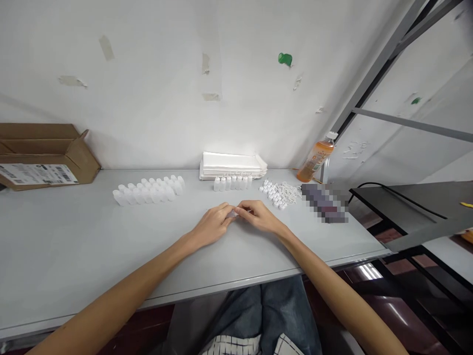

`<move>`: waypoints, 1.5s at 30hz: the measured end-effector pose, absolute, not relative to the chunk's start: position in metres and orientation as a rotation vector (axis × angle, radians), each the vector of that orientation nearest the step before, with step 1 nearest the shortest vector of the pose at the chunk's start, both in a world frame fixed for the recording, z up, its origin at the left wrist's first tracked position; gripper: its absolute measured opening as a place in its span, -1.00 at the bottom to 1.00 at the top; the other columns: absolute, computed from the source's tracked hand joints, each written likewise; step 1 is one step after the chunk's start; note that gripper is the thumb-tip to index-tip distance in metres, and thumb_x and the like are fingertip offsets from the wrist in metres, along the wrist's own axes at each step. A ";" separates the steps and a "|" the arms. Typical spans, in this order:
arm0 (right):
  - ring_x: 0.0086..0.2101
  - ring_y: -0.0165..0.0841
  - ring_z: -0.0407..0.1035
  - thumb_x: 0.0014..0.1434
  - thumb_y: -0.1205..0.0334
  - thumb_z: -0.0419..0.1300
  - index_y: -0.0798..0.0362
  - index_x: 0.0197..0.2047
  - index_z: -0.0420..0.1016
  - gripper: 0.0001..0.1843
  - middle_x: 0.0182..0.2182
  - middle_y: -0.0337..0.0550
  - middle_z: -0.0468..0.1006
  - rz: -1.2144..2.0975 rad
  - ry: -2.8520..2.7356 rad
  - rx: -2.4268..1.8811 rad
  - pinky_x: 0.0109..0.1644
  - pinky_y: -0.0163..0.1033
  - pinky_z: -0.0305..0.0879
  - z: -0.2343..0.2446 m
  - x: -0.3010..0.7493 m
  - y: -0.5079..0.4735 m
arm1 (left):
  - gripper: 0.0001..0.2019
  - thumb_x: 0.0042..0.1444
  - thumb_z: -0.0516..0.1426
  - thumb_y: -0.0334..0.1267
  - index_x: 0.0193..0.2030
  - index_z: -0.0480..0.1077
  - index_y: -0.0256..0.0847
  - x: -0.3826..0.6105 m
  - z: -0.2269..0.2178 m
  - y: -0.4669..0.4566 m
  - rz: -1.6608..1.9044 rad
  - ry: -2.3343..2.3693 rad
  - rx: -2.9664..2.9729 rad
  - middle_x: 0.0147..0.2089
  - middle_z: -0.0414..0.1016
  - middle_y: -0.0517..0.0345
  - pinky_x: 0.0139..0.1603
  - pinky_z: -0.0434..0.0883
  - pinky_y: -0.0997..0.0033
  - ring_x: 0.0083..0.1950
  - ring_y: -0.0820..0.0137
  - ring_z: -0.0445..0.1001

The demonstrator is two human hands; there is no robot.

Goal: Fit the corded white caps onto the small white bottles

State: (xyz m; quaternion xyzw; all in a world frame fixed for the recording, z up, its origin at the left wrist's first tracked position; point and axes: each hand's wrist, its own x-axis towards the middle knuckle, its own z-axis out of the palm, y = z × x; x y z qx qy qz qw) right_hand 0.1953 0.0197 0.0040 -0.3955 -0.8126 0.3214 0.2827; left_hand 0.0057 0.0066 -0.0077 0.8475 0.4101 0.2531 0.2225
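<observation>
My left hand [212, 225] and my right hand [259, 217] meet above the pale grey table [92, 256], pinching a small translucent item [232, 214] between their fingertips. Its exact shape is hidden by my fingers. Just beyond my hands stands a short row of small frosted plastic bottles [232, 183]. Further left, a larger group of frosted plastic bottles [148, 192] lies in rows. To the right of my right hand is a cluster of white caps with white cords [277, 194].
A stack of white folded sheets [232, 165] stands against the wall. A cardboard box [48, 155] sits at the far left, and an orange drink bottle [316, 158] leans at the back right. A pixelated object [325, 202] lies near the table's right edge, beyond which stands a dark surface [406, 207].
</observation>
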 end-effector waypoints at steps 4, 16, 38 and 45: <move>-0.55 -0.45 0.11 0.32 -0.07 -0.10 0.09 -0.58 0.29 -0.45 -0.62 -0.25 0.29 0.720 -2.240 -1.094 -0.43 -0.30 0.04 0.005 0.194 0.019 | -0.83 0.22 -0.03 -0.28 -0.25 0.37 -0.20 0.007 -0.007 0.008 0.694 1.119 2.321 -0.28 0.42 0.11 -0.23 0.33 0.34 -0.27 0.34 0.38; -0.56 -0.47 0.05 0.30 -0.09 -0.08 0.07 -0.61 0.16 -0.45 -0.65 -0.31 0.16 0.869 -2.153 -1.091 -0.44 -0.31 0.00 0.001 0.192 0.019 | -0.84 0.23 -0.03 -0.28 -0.29 0.34 -0.23 0.008 -0.008 0.008 0.728 1.113 2.311 -0.29 0.39 0.09 -0.24 0.31 0.33 -0.27 0.33 0.37; -0.61 -0.49 0.12 0.17 -0.10 0.13 0.11 -0.43 0.35 -0.59 -0.65 -0.34 0.25 1.348 -1.963 -1.017 -0.50 -0.33 0.02 0.012 0.198 0.020 | -0.88 0.23 -0.01 -0.28 -0.30 0.29 -0.20 0.011 -0.011 0.007 0.727 1.195 2.264 -0.29 0.39 0.14 -0.27 0.29 0.35 -0.28 0.34 0.38; -0.62 -0.52 0.01 0.18 0.00 0.10 0.08 -0.49 0.26 -0.64 -0.68 -0.40 0.13 1.348 -1.937 -1.049 -0.53 -0.34 -0.10 0.008 0.196 0.019 | -0.87 0.25 -0.05 -0.32 -0.27 0.28 -0.21 0.012 -0.015 0.004 0.695 1.213 2.365 -0.25 0.39 0.10 -0.25 0.29 0.33 -0.24 0.31 0.38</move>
